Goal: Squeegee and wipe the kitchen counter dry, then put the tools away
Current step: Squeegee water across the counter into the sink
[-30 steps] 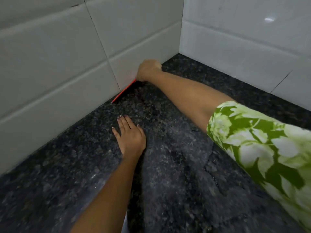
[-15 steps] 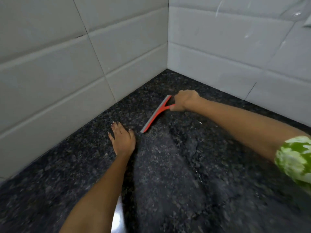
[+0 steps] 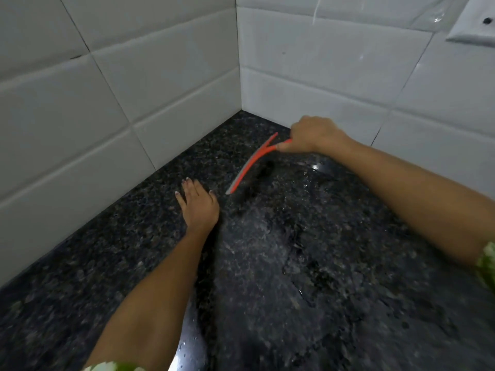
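Note:
A red squeegee (image 3: 251, 163) with a grey rubber blade is held by its handle in my right hand (image 3: 313, 135), near the back corner of the dark speckled granite counter (image 3: 107, 263). The blade looks slightly lifted, casting a shadow on the stone beside it. My left hand (image 3: 199, 206) lies flat, palm down with fingers apart, on the counter just left of the blade's lower tip. A wet, streaked film covers the counter (image 3: 281, 250) in front of the squeegee.
White tiled walls (image 3: 160, 76) meet in a corner behind the counter and bound it on the left and back. A white wall plate (image 3: 474, 25) sits at the upper right. Green floral sleeves show at the frame edges.
My right hand has pulled the squeegee away from the left wall toward the right and raised its blade. My left hand has stayed flat on the counter.

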